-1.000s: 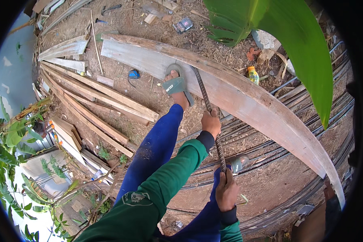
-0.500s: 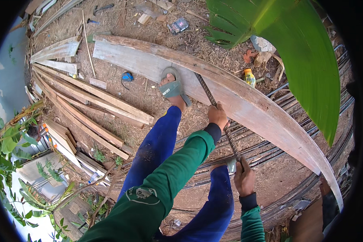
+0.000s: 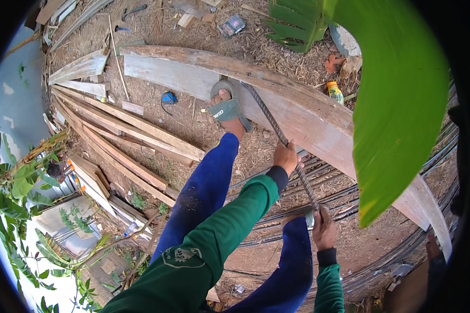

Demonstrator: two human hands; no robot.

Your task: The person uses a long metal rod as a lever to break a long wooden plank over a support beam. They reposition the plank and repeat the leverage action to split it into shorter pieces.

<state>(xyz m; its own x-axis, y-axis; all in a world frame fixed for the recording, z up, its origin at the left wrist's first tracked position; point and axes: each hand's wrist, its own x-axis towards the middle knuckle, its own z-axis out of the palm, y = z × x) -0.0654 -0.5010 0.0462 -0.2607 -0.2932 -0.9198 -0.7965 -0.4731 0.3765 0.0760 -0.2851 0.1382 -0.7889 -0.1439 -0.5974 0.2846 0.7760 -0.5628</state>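
I hold a long ribbed steel rod [image 3: 277,130] with both hands. My left hand [image 3: 286,156], in a green sleeve, grips its middle. My right hand [image 3: 324,229] grips its lower end, close to my right knee. The rod slants up and to the left, and its far end rests on a wide curved wooden plank [image 3: 318,117]. My left foot in a grey-green sandal [image 3: 227,109] stands on that plank's edge, next to the rod's tip. Both legs are in blue trousers.
Bundles of steel rods [image 3: 350,182] lie on the ground under and beside the plank. Stacked planks [image 3: 125,135] lie to the left, with a small blue tape measure [image 3: 168,97] on the dirt. A bottle [image 3: 335,93] stands past the plank, and a big green leaf [image 3: 397,104] covers the right.
My right hand has moved to the right and slightly up along the rod's lower end. The left hand has shifted slightly right, keeping its grip.
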